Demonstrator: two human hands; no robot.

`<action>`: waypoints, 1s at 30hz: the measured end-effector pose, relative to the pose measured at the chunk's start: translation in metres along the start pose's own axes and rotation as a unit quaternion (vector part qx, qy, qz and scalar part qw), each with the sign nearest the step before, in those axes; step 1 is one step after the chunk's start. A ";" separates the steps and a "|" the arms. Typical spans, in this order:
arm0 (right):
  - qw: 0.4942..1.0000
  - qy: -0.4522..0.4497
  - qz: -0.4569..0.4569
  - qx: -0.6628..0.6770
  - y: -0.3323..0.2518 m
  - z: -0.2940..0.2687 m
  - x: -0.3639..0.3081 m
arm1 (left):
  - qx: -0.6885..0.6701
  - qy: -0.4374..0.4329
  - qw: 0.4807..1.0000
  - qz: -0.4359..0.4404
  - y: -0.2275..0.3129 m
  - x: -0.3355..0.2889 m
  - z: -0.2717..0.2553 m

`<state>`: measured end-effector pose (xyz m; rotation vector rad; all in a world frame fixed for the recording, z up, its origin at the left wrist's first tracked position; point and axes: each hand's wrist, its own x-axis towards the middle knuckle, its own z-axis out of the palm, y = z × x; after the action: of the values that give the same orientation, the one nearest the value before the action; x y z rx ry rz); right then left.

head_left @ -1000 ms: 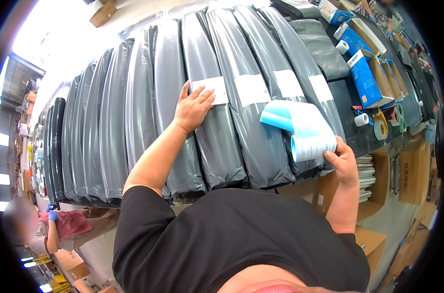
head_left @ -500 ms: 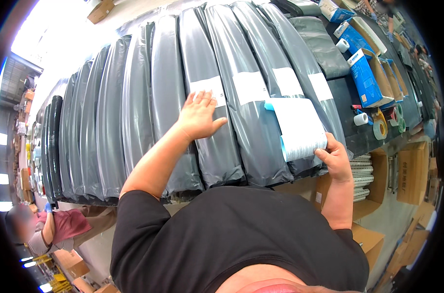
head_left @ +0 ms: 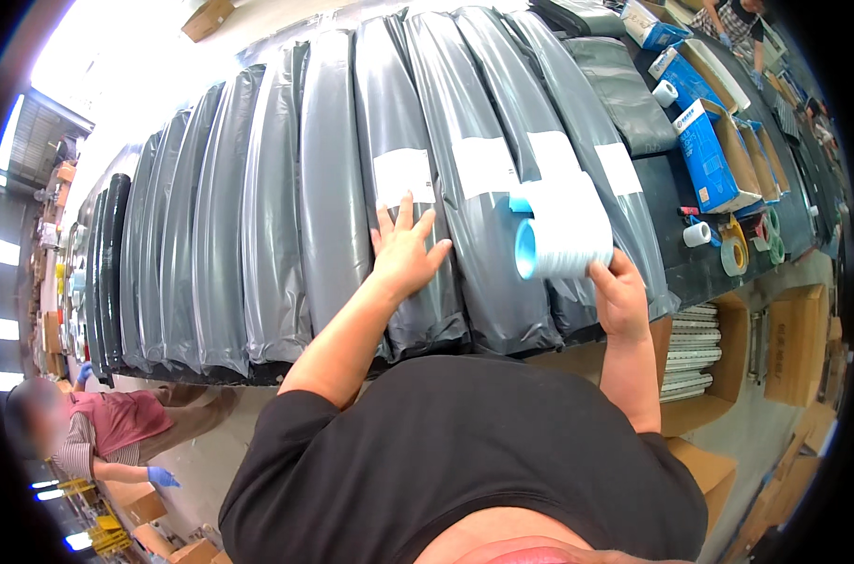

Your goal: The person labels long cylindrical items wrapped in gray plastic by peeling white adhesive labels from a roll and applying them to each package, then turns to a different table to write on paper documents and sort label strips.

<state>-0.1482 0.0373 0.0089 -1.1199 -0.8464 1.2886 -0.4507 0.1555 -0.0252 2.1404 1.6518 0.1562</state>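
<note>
Long packages wrapped in grey plastic (head_left: 328, 188) lie side by side across the table. White labels are stuck on several at the right, among them one label (head_left: 403, 175) just beyond my left hand (head_left: 410, 252). That hand rests on the package with fingers spread, holding nothing. My right hand (head_left: 620, 293) grips the lower right edge of a curling strip of white labels (head_left: 577, 226) with light-blue backing. The strip hangs over the packages at the right and hides parts of them; its near end curls into a loop.
Blue cardboard boxes (head_left: 713, 155) stand at the table's right, near a small white roll (head_left: 697, 234) and yellow tape (head_left: 733, 246). Below that edge, an open carton (head_left: 728, 376) holds white slatted pieces. A person in a pink vest (head_left: 117, 418) stands at the left.
My left hand has slid down off the label toward me. My right hand has shifted left, and the label strip has curled up. The person at left has lowered one gloved hand.
</note>
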 end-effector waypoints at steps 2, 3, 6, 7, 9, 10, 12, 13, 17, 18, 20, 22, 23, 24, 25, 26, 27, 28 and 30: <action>0.997 -0.006 -0.010 0.071 0.002 0.021 0.019 | -0.078 0.059 0.995 0.033 -0.006 -0.014 0.006; 0.997 0.007 0.004 0.079 0.005 0.029 0.026 | -0.117 0.131 0.977 0.118 0.007 -0.024 -0.007; 0.992 -0.003 0.079 0.093 0.005 0.064 0.045 | -0.170 0.237 0.927 0.238 0.030 -0.041 -0.027; 0.993 -0.003 0.078 0.091 0.008 0.069 0.048 | -0.152 0.258 0.923 0.243 0.029 -0.039 -0.024; 0.983 -0.031 0.128 0.131 0.015 0.075 0.053 | -0.207 0.274 0.919 0.194 0.030 -0.039 -0.018; 0.983 -0.035 0.129 0.128 0.016 0.077 0.051 | -0.295 0.251 0.910 0.146 0.026 -0.039 -0.016; 0.987 -0.131 0.013 -0.096 0.010 0.086 0.046 | -0.518 0.192 0.833 0.035 0.022 -0.037 -0.007; 0.904 -0.164 -0.235 -0.316 -0.006 0.090 0.044 | -0.519 0.198 0.831 0.029 0.024 -0.039 -0.004; 0.882 -0.095 -0.285 -0.363 0.018 0.086 0.042 | -0.619 0.162 0.768 -0.036 0.024 -0.050 -0.007; 0.882 -0.100 -0.286 -0.361 0.018 0.085 0.043 | -0.541 0.170 0.823 -0.038 0.021 -0.052 -0.008; 0.859 -0.137 -0.304 -0.389 0.014 0.082 0.045 | -0.333 0.306 0.892 0.018 0.031 -0.059 -0.019; 0.837 -0.174 -0.328 -0.401 0.006 0.082 0.048 | -0.093 0.415 0.902 0.070 0.040 -0.067 -0.044; 0.812 -0.210 -0.351 -0.415 0.002 0.083 0.047 | -0.052 0.313 0.937 0.146 0.041 -0.069 -0.055; 0.805 -0.240 -0.357 -0.408 -0.003 0.087 0.047 | -0.011 0.206 0.954 0.216 0.037 -0.071 -0.062; 0.797 -0.252 -0.359 -0.415 -0.007 0.091 0.045 | 0.004 0.154 0.956 0.250 0.024 -0.071 -0.055; 0.787 -0.260 -0.363 -0.426 -0.011 0.095 0.044 | -0.045 0.144 0.956 0.251 0.020 -0.071 -0.051; 0.788 -0.257 -0.364 -0.424 -0.010 0.097 0.045 | -0.049 0.162 0.951 0.257 0.017 -0.072 -0.049; 0.794 -0.255 -0.347 -0.429 -0.007 0.100 0.044 | -0.053 0.180 0.946 0.264 0.015 -0.076 -0.048; 0.801 -0.250 -0.325 -0.437 -0.002 0.110 0.042 | -0.078 0.193 0.942 0.263 0.007 -0.081 -0.049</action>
<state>-0.2466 0.0962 0.0375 -0.9901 -2.1591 0.5567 -0.4840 0.0900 0.0353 2.4829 1.1481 0.8857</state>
